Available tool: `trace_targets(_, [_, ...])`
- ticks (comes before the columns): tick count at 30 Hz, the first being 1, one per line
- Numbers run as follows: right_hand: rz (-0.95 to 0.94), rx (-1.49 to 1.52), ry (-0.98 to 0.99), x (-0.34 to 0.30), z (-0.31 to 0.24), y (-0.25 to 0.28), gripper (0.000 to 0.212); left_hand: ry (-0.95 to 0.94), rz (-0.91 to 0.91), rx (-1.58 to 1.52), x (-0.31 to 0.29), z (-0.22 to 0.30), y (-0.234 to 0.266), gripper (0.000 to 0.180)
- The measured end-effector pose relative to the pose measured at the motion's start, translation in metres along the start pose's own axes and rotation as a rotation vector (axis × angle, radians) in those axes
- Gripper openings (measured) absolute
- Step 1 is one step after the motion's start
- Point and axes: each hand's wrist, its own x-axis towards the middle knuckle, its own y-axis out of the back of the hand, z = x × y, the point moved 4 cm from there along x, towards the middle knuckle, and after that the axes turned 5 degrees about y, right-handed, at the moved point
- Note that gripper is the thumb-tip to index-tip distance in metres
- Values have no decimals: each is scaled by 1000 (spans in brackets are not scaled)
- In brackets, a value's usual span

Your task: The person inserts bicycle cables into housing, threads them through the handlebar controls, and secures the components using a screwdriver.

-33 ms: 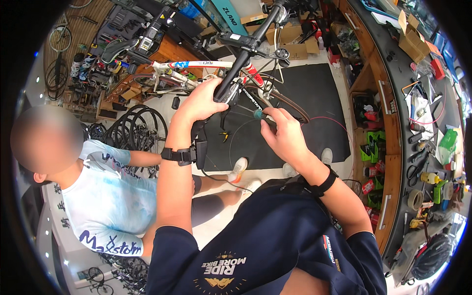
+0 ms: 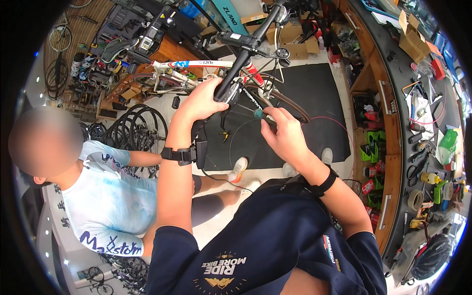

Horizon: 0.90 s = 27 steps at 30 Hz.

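A white, red and blue bicycle (image 2: 255, 73) stands before me with a flat black handlebar (image 2: 242, 60). My left hand (image 2: 200, 100) is wrapped round the handlebar's near end, its thumb by the brake lever (image 2: 223, 119). To the right, my right hand (image 2: 285, 132) pinches the teal handle of a screwdriver (image 2: 258, 113). Its thin shaft points left toward the brake lever's mount; whether the tip touches is too small to tell. Below the bar, small yellow-and-black pliers (image 2: 224, 136) lie on the dark mat (image 2: 314, 98).
At my left stands a person in a pale blue shirt (image 2: 115, 189). A workbench (image 2: 398, 162) crowded with tools, tape and a cardboard box (image 2: 414, 42) runs along the right. Several wheels (image 2: 142, 125) lean at the left, and a red cable (image 2: 327, 118) crosses the mat.
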Motion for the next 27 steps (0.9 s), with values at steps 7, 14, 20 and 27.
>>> trace_targets(7, [7,-29,12,5,1,-6,25,28,-16,12,8,-9,0,64])
trace_targets(14, [-47,-9,-16,0,-6,1,24,39,-25,25,-1,-2,-1,67])
trace_targets(20, [-63,18,-40,0,-5,0,25,-27,41,50,0,-5,-2,61])
trace_targets(27, [4,-116,376,10,-12,4,22,-30,14,20,2,-6,-4,58])
